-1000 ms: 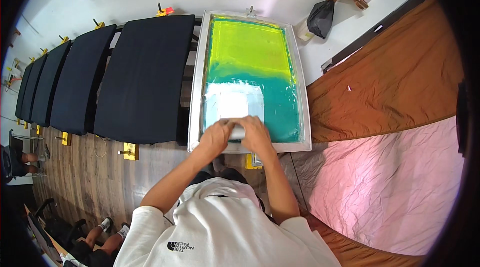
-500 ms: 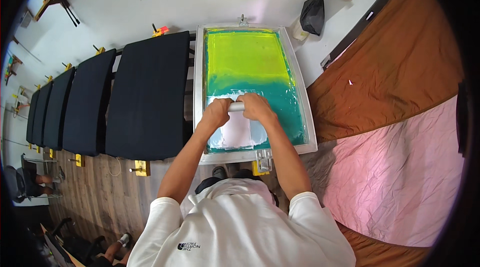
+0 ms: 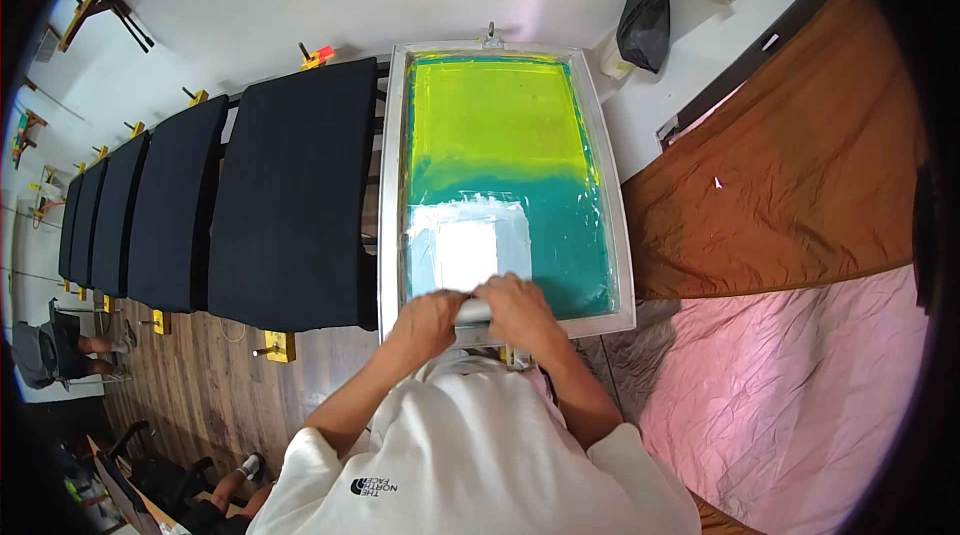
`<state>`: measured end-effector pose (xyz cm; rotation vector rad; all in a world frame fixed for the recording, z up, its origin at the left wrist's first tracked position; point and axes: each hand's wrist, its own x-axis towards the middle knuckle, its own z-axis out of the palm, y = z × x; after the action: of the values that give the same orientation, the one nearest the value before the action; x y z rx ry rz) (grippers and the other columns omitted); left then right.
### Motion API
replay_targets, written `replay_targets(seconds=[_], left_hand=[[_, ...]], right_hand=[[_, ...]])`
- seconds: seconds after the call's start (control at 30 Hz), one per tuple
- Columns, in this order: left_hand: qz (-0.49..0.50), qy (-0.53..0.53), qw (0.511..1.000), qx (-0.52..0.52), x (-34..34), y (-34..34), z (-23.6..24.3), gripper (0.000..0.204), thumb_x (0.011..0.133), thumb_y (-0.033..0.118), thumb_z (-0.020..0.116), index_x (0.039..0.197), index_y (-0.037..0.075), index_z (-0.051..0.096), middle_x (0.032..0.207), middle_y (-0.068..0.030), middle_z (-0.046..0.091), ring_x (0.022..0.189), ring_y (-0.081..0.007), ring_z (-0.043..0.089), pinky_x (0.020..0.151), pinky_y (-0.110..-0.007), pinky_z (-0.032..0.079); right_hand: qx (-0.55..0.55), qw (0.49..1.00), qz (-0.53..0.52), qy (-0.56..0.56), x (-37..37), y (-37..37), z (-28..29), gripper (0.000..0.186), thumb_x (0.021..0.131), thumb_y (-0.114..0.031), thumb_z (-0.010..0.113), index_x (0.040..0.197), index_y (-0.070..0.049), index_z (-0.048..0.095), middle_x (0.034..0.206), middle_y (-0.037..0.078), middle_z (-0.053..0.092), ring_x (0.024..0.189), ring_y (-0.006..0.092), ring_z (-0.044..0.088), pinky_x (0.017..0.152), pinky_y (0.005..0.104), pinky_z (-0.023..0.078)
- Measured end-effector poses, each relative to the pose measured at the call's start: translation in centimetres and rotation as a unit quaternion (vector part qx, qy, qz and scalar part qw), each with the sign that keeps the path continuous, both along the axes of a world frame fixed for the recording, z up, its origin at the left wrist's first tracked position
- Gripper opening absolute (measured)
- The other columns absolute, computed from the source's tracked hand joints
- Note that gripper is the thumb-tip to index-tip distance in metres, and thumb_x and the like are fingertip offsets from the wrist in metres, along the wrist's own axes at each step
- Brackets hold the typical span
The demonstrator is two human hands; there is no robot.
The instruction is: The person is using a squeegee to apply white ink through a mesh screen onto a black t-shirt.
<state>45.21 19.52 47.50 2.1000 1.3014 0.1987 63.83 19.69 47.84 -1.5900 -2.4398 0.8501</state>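
Observation:
A screen printing frame (image 3: 621,235) lies flat in front of me, with a light metal rim. Its far half is yellow-green mesh (image 3: 495,115) and its near half is teal (image 3: 570,245). A pale patch with a bright white rectangle (image 3: 468,253) shows at the near left of the screen. At the near edge, my left hand (image 3: 426,323) and my right hand (image 3: 518,307) are closed side by side around the pale handle of a squeegee (image 3: 473,312). Its blade is hidden beneath my hands.
Several black-covered boards (image 3: 300,195) stand in a row to the left, with yellow clamps (image 3: 280,346) at their ends. Brown cloth (image 3: 740,195) and pinkish sheeting (image 3: 780,375) hang at the right. A black bag (image 3: 643,30) hangs by the wall. Other people's legs (image 3: 228,485) show at lower left.
Both hands have drawn the squeegee toward me, from the middle of the pale patch to the frame's near edge. More of the white rectangle now shows.

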Motion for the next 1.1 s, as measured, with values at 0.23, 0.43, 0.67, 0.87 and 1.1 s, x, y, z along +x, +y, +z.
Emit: replay_targets(seconds=[0.23, 0.43, 0.67, 0.87, 1.1], left_hand=[[0.061, -0.034, 0.988, 0.141, 0.1, 9.1, -3.2, 0.034, 0.073, -0.005, 0.057, 0.103, 0.005, 0.069, 0.091, -0.019, 0.068, 0.084, -0.0392, 0.066, 0.074, -0.046, 0.055], [0.063, -0.065, 0.98, 0.175, 0.0, 2.3, -5.5, 0.041, 0.071, -0.009, 0.056, 0.109, 0.002, 0.066, 0.109, -0.0194, 0.066, 0.093, -0.0376, 0.066, 0.08, -0.044, 0.054], [0.017, -0.051, 0.99, 0.127, -1.1, -4.7, -2.1, 0.046, 0.068, -0.005, 0.062, 0.113, 0.0, 0.062, 0.109, -0.0213, 0.064, 0.097, -0.0359, 0.065, 0.082, -0.043, 0.053], [0.012, -0.014, 0.993, 0.116, -1.3, 2.0, -1.2, 0.021, 0.069, 0.001, 0.066, 0.089, 0.005, 0.064, 0.083, -0.0162, 0.067, 0.081, -0.035, 0.067, 0.07, -0.046, 0.054], [0.07, -0.058, 0.982, 0.166, 0.2, 7.2, -4.3, 0.026, 0.072, -0.004, 0.06, 0.095, 0.006, 0.067, 0.087, -0.017, 0.067, 0.082, -0.0365, 0.067, 0.073, -0.045, 0.054]], right_hand=[[0.089, 0.995, -0.05, -0.019, -1.0, 9.5, -2.2, 0.035, 0.071, 0.003, 0.061, 0.103, -0.009, 0.068, 0.096, 0.014, 0.065, 0.096, 0.0361, 0.06, 0.083, 0.0477, 0.051], [0.152, 0.986, -0.058, 0.038, -1.0, 2.5, -4.1, 0.043, 0.07, 0.006, 0.059, 0.11, -0.01, 0.063, 0.102, 0.012, 0.062, 0.102, 0.035, 0.057, 0.079, 0.0466, 0.05], [0.066, 0.997, -0.05, 0.002, -1.4, -5.4, -1.3, 0.054, 0.061, 0.002, 0.071, 0.114, -0.008, 0.063, 0.111, 0.011, 0.063, 0.106, 0.0331, 0.057, 0.089, 0.045, 0.048], [0.019, 0.996, -0.016, -0.082, -1.8, 2.4, 0.9, 0.037, 0.07, -0.001, 0.064, 0.106, -0.01, 0.067, 0.1, 0.015, 0.066, 0.098, 0.0367, 0.062, 0.086, 0.047, 0.05], [0.076, 0.995, -0.06, -0.026, -1.1, 7.7, -1.8, 0.043, 0.067, 0.006, 0.06, 0.106, -0.009, 0.067, 0.104, 0.017, 0.064, 0.102, 0.0387, 0.058, 0.088, 0.046, 0.049]])
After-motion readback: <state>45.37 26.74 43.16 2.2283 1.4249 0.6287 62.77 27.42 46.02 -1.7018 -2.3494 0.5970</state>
